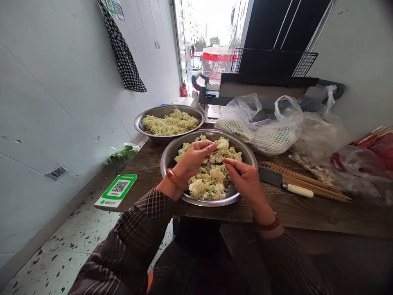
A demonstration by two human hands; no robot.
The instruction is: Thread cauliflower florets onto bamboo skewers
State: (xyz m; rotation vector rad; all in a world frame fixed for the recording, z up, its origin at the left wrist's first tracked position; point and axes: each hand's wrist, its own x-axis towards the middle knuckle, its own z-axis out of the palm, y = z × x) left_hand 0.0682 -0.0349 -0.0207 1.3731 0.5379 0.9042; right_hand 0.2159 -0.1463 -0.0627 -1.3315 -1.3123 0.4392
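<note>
Over a steel bowl point(248, 153) of cauliflower florets point(208, 182), both hands are close together. My left hand point(196, 157) pinches a cauliflower piece point(222, 144) near its fingertips, at the far half of the bowl. My right hand point(244, 176) is closed, thumb and forefinger pinched on what looks like a thin skewer whose tip shows by the fingers. Most of the skewer is hidden by the hands and the florets. Behind on the left, a second steel bowl point(138, 123) holds cauliflower with several skewers lying across it.
A knife point(297, 190) and a bundle of wooden skewers point(319, 186) lie right of the bowl on the wooden table point(147, 164). Plastic bags point(273, 131) stand behind them. A green QR card point(118, 189) sits at the left edge; leafy greens point(124, 153) are beside the wall.
</note>
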